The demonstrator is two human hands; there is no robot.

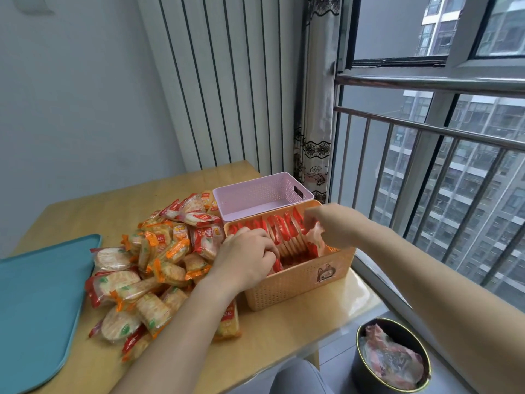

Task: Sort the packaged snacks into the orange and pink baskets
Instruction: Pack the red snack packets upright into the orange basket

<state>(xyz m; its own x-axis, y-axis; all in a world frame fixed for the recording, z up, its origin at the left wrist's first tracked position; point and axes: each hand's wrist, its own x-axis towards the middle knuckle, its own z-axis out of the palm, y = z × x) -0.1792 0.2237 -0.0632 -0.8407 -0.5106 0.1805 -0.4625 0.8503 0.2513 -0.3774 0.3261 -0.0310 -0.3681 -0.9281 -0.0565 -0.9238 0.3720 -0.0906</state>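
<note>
left hand point(245, 255): fingers curled on red packets point(284, 233)
right hand point(329, 223): pinches loose packet point(316, 236)
risk: nudge may topple crowded row in orange basket point(298, 282)

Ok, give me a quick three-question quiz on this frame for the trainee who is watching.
1. True or false: no packets show inside the pink basket.
2. What does the right hand pinch over the orange basket? A a packet; B a spoon; C a cup.
3. Fill in: the loose pile of snacks lies to the ___ of the orange basket.
Key: 1 true; 2 A; 3 left.
</note>
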